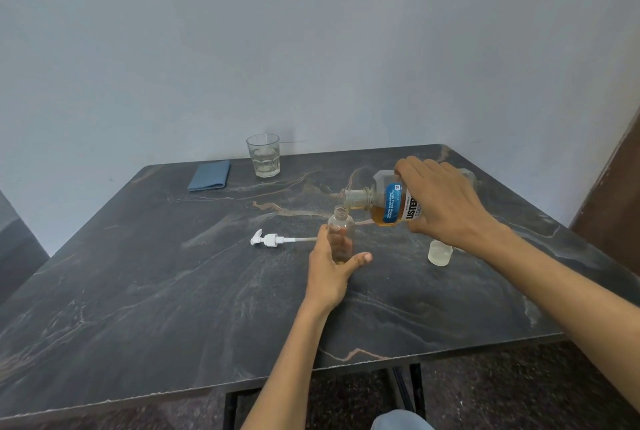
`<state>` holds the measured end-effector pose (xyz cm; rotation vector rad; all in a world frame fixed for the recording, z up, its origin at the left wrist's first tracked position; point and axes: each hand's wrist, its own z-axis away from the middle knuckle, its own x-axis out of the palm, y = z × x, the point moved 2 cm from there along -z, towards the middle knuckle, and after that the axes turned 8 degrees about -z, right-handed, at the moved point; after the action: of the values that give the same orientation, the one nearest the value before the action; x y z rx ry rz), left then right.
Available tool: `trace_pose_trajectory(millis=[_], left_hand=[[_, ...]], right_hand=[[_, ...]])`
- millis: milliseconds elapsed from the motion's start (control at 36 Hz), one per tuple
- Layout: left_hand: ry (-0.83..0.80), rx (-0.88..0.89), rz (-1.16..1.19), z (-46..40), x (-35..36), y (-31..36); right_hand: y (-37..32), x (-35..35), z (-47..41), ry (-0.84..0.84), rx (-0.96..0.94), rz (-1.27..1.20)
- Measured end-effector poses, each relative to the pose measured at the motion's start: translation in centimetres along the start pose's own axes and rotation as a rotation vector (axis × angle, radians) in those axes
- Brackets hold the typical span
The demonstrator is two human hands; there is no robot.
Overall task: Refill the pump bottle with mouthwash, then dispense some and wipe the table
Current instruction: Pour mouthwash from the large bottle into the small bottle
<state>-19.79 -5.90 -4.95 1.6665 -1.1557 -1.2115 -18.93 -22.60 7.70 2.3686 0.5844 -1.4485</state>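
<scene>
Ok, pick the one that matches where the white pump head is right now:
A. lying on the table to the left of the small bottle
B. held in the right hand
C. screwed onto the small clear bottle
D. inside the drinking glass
A: the pump head lies flat on the table, left of the small bottle, whose neck is open.

Left hand [330, 265] is extended forward, fingers curled in a grip, thumb [360, 259] pointing right. Right hand [440, 202] is raised, palm down, fingers clamped, forearm angled in from the right.
</scene>
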Motion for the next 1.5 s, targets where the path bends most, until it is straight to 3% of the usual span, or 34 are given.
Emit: trace_pose_trajectory(millis=[1500], left_hand=[[0.002, -0.001, 0.022, -0.07, 0.04, -0.29]], right_hand=[[0.14, 0.12, -0.19, -0.011, 0.001, 0.018]])
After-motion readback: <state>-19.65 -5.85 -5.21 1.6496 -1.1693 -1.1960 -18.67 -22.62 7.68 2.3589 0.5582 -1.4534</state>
